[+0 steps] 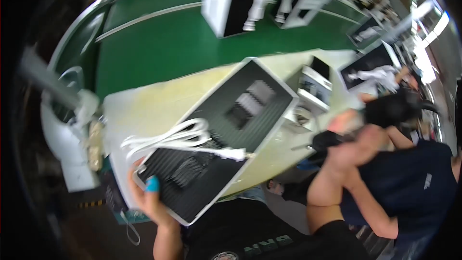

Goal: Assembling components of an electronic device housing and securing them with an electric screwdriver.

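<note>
A flat black ribbed panel with a white rim [216, 183] lies slantwise at the front of the pale table. My left hand [147, 200], with a blue cover on its thumb, grips the panel's near left corner. On the panel rests a coiled white power cable [178, 137], its plug [233, 154] toward the right edge. My right hand [353, 149] is raised right of the panel, blurred, its fingers closed round a black power screwdriver [327, 140]. The tool's thin tip points left, apart from the panel.
A co-worker in a dark blue shirt [414, 192] sits close on my right. Beyond the panel stands a small open box [315, 86]. White-sided units [219, 2] with white cables stand on the green belt [149, 48]. Another black panel [368, 67] lies at the far right.
</note>
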A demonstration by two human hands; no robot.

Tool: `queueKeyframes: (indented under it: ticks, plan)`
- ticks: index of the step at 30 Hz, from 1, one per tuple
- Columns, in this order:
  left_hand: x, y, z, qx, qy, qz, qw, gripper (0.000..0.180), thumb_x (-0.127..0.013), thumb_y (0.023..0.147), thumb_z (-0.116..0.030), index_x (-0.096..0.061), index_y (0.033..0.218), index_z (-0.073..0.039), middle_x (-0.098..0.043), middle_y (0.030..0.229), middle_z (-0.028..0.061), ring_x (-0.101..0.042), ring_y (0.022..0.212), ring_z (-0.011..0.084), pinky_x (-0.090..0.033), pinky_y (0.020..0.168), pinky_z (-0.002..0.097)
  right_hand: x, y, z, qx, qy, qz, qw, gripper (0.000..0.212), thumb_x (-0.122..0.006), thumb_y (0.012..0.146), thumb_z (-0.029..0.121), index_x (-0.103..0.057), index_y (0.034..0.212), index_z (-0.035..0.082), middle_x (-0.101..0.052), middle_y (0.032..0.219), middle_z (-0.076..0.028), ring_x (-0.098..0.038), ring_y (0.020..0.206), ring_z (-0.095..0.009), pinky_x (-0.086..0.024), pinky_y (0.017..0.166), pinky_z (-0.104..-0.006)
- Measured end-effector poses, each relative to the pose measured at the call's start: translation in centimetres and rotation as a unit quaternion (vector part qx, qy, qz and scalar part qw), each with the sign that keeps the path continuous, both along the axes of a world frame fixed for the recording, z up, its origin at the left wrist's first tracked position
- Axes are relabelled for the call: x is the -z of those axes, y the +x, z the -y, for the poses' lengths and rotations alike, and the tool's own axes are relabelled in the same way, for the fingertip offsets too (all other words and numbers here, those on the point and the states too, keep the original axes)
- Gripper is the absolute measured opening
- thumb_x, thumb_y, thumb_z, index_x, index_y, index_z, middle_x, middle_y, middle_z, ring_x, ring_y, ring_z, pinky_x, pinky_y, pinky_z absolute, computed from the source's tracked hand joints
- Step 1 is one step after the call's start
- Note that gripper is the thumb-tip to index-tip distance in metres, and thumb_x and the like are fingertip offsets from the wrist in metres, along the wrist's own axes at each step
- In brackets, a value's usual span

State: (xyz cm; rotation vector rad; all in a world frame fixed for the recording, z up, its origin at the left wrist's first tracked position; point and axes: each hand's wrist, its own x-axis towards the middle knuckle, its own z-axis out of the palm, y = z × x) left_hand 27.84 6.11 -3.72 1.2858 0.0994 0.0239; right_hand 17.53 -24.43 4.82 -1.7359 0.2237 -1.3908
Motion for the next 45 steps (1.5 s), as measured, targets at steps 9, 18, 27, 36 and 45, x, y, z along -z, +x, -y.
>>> queueKeyframes:
  ticks: [9, 18, 27, 36, 45]
  plan:
    - [0.9, 0.0, -1.4, 0.078, -0.12, 0.002, 0.99, 0.043, -0.064, 0.086, -0.005, -0.046, 0.124, 0.001, -0.055, 0.113, 0.0067, -0.054, 0.101, 0.0126, -0.043, 0.089, 0.0267, -7.9, 11.4, -18.1, -0.341, 0.065, 0.093, 0.933, 0.068, -0.048, 0.096, 0.042, -0.028, 0.136, -0.009, -0.051, 0.067, -0.01, -0.048, 0.053, -0.016, -0.048, 0.057, -0.028]
    - [2.2, 0.3, -1.4, 0.078, -0.154, 0.018, 0.985, 0.041, -0.066, 0.083, -0.004, -0.051, 0.12, 0.002, -0.048, 0.117, 0.0112, -0.049, 0.111, 0.0188, -0.037, 0.097, 0.0291, -6.2, 14.9, -22.9, -0.344, -0.075, -0.181, 0.918, 0.096, -0.027, 0.084, 0.08, -0.025, 0.133, -0.003, -0.055, 0.061, -0.008, -0.056, 0.05, -0.018, -0.049, 0.053, -0.025]
    - [2.7, 0.1, -1.4, 0.078, -0.145, 0.017, 0.986, 0.043, -0.065, 0.083, -0.005, -0.049, 0.122, 0.002, -0.048, 0.116, 0.012, -0.049, 0.111, 0.0206, -0.037, 0.097, 0.0304, -4.3, 15.2, -22.9, -0.371, -0.089, -0.132, 0.915, 0.084, -0.034, 0.088, 0.07, -0.03, 0.126, -0.006, -0.058, 0.069, -0.009, -0.056, 0.053, -0.014, -0.048, 0.054, -0.0234]
    - [2.5, 0.1, -1.8, 0.078, -0.106, 0.043, 0.99, 0.043, -0.062, 0.084, -0.004, -0.047, 0.125, 0.0, -0.048, 0.117, 0.01, -0.05, 0.107, 0.0172, -0.039, 0.095, 0.0293, -3.3, 16.0, -24.3, -0.387, -0.087, -0.067, 0.916, 0.072, -0.042, 0.093, 0.059, -0.036, 0.118, -0.009, -0.06, 0.078, -0.01, -0.056, 0.055, -0.011, -0.046, 0.055, -0.0216]
    - [5.5, -0.7, -1.4, -0.006, -0.077, -0.035, 0.996, 0.039, -0.059, 0.086, -0.011, -0.046, 0.121, 0.002, -0.053, 0.115, 0.0114, -0.053, 0.106, 0.0192, -0.042, 0.093, 0.033, -2.9, 17.3, -24.6, -0.353, -0.157, 0.074, 0.92, 0.066, -0.067, 0.081, 0.008, -0.032, 0.136, -0.002, -0.054, 0.1, -0.01, -0.056, 0.073, -0.015, -0.047, 0.063, -0.0297]
